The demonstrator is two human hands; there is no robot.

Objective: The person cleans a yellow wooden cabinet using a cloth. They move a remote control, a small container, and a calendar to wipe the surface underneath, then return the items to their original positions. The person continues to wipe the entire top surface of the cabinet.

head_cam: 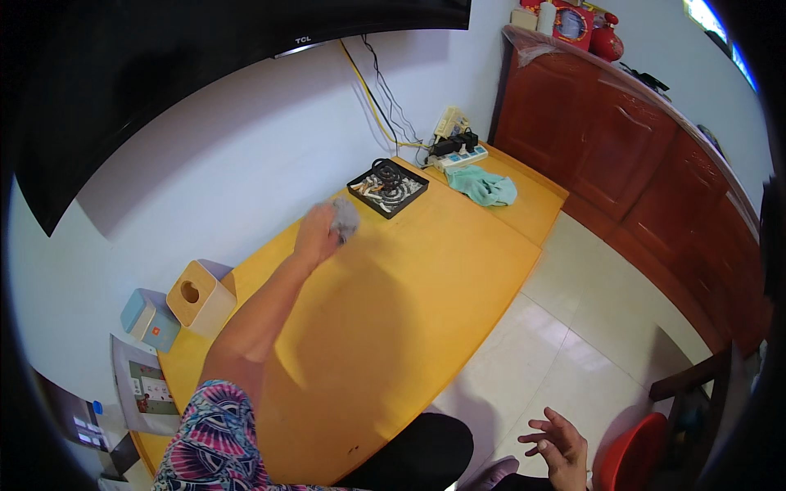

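My left hand [317, 234] is pressed around a crumpled grey cloth [346, 220] at the wall side of the yellow wooden table [448, 245]. Just right of the cloth sits a square black ashtray [389, 212] holding cigarette butts, ash and a black mosquito coil. Over the tiled floor, off the table's front edge, my right hand [564, 451] hangs with its fingers spread and nothing in it. A green cloth [484, 186] lies crumpled on the table's right end section, beside a white power strip [462, 158].
A tissue box with a wooden top [201, 297] and a blue-and-white box [150, 320] stand at the left. Cables run down the wall below a TCL television [245, 37]. A red-brown cabinet [605, 135] is at the right, a red plastic bucket [632, 454] at lower right.
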